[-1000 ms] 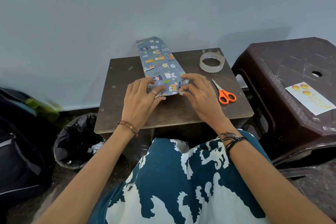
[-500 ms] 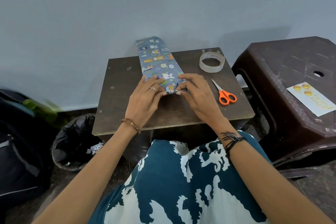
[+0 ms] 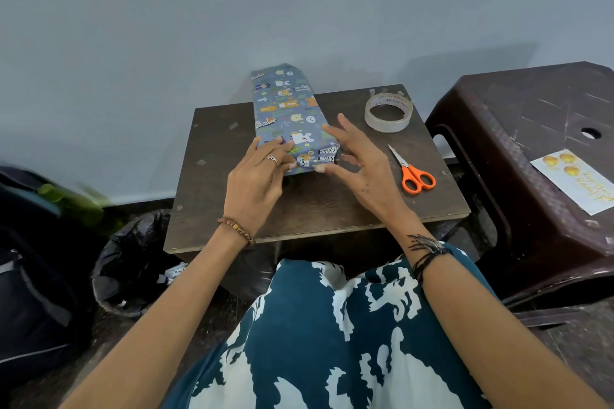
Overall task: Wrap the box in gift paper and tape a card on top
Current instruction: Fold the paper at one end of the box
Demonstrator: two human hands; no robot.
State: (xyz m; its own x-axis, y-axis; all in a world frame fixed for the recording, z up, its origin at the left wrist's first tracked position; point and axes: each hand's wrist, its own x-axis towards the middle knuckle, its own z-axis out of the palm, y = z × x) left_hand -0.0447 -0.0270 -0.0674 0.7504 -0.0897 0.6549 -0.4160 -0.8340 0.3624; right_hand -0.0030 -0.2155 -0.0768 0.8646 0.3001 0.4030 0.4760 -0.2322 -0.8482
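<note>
From my remote seat I see my lap in a teal-and-white print nearest the camera, then two hands over one brown desk [image 3: 315,206]. My left hand [image 3: 255,179] lies on the near left corner of the wrapped box [image 3: 292,123], fingers fairly straight and pressing the paper down at the near end. My right hand [image 3: 358,159] has lifted since half a second ago: then it lay on the near end of the box, now its fingers are spread and relaxed, hovering just right of that end, grasping nothing. The box itself has stayed put, one long blue parcel running from the hands toward the far edge of the desk, overhanging it. Right of the hands lies one pair of orange scissors [image 3: 413,173]; farther off, one roll of clear tape [image 3: 388,111]. On the one dark stool [image 3: 518,143] at right rests one card [image 3: 574,179]. At left, one black bin [image 3: 133,262].
</note>
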